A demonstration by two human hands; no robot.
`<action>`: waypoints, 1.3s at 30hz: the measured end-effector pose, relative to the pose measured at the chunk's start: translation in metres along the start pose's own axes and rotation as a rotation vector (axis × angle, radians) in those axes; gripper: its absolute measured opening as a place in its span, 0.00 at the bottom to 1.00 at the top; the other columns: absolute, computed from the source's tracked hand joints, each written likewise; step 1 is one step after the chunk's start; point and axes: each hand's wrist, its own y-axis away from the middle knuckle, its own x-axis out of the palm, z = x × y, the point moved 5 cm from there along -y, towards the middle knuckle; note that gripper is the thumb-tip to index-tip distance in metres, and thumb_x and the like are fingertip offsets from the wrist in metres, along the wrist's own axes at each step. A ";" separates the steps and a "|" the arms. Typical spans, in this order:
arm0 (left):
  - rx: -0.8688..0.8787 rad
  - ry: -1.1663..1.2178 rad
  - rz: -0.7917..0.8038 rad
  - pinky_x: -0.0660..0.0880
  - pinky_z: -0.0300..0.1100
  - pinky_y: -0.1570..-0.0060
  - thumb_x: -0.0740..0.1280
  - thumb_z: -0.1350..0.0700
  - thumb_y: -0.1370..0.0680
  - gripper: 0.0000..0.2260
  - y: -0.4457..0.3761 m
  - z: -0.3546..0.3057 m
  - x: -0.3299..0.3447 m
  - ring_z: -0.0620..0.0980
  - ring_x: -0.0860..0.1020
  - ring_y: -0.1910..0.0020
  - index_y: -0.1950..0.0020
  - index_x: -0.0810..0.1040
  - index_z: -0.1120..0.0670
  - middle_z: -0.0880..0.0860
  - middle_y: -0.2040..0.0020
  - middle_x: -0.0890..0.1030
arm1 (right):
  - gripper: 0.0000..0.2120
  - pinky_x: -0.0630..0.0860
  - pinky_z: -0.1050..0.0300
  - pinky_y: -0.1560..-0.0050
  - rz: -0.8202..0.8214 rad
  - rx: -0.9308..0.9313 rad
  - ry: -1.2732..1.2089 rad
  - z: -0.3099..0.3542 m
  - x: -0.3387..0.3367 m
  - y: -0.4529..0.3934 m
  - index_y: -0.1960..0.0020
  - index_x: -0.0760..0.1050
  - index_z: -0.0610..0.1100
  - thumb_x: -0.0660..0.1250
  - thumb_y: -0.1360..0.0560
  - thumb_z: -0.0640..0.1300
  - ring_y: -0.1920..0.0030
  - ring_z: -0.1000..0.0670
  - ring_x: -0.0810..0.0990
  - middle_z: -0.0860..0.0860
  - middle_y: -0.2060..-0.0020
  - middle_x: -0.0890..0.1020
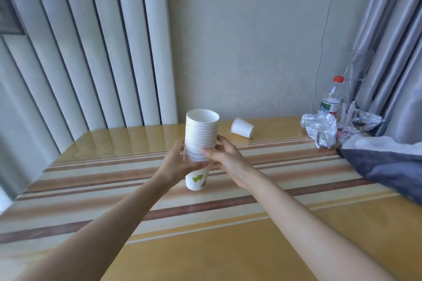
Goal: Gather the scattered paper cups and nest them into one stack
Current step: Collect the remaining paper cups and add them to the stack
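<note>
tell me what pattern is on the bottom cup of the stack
Green heart-shaped leaves on white bottom cup, head view.

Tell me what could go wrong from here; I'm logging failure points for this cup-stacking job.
1. The tall stack is gripped only around its middle by the left hand and right hand; its bottom cups could slide out.
2. The loose cup lies on its side and may roll when reached for.

Open tabletop (228,246); foil (319,129) far right.
</note>
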 end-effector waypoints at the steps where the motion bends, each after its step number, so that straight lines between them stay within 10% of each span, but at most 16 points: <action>1: -0.009 0.014 -0.044 0.75 0.45 0.49 0.78 0.55 0.35 0.33 -0.004 0.003 -0.012 0.52 0.77 0.42 0.34 0.67 0.52 0.51 0.40 0.76 | 0.41 0.67 0.44 0.31 0.012 0.013 0.019 -0.002 0.005 -0.006 0.28 0.62 0.51 0.73 0.37 0.54 0.35 0.49 0.74 0.50 0.34 0.75; 11: -0.004 0.027 -0.180 0.70 0.45 0.45 0.76 0.55 0.33 0.33 -0.048 0.030 -0.036 0.49 0.73 0.42 0.32 0.66 0.51 0.47 0.42 0.74 | 0.22 0.63 0.60 0.37 -0.373 -0.107 0.565 -0.036 -0.074 -0.074 0.32 0.65 0.40 0.64 0.25 0.39 0.31 0.46 0.67 0.44 0.33 0.69; 16: -0.008 0.045 -0.178 0.72 0.48 0.44 0.76 0.54 0.32 0.32 -0.081 0.034 -0.030 0.50 0.74 0.42 0.31 0.66 0.50 0.46 0.43 0.74 | 0.24 0.65 0.52 0.37 -0.565 -0.073 0.736 -0.050 -0.119 -0.120 0.32 0.64 0.38 0.65 0.26 0.38 0.33 0.39 0.66 0.39 0.34 0.68; 23: 0.000 0.010 -0.175 0.70 0.38 0.54 0.75 0.53 0.31 0.32 -0.092 0.045 -0.034 0.47 0.73 0.46 0.31 0.64 0.48 0.42 0.45 0.71 | 0.38 0.62 0.45 0.32 -0.490 0.042 1.093 -0.070 -0.148 -0.182 0.26 0.56 0.41 0.69 0.29 0.50 0.30 0.38 0.63 0.39 0.30 0.64; 29: -0.026 0.000 -0.160 0.70 0.40 0.52 0.75 0.52 0.31 0.34 -0.095 0.047 -0.037 0.47 0.72 0.45 0.30 0.62 0.47 0.43 0.44 0.71 | 0.24 0.65 0.47 0.41 -0.615 0.025 1.277 -0.065 -0.159 -0.193 0.35 0.67 0.40 0.69 0.28 0.46 0.42 0.37 0.74 0.39 0.42 0.75; 39: -0.021 -0.006 -0.151 0.72 0.46 0.46 0.76 0.54 0.32 0.33 -0.052 0.026 -0.034 0.50 0.74 0.43 0.31 0.65 0.48 0.44 0.45 0.73 | 0.28 0.68 0.57 0.57 -0.530 -0.103 0.465 0.014 -0.087 -0.128 0.36 0.66 0.39 0.72 0.31 0.47 0.47 0.44 0.76 0.45 0.43 0.76</action>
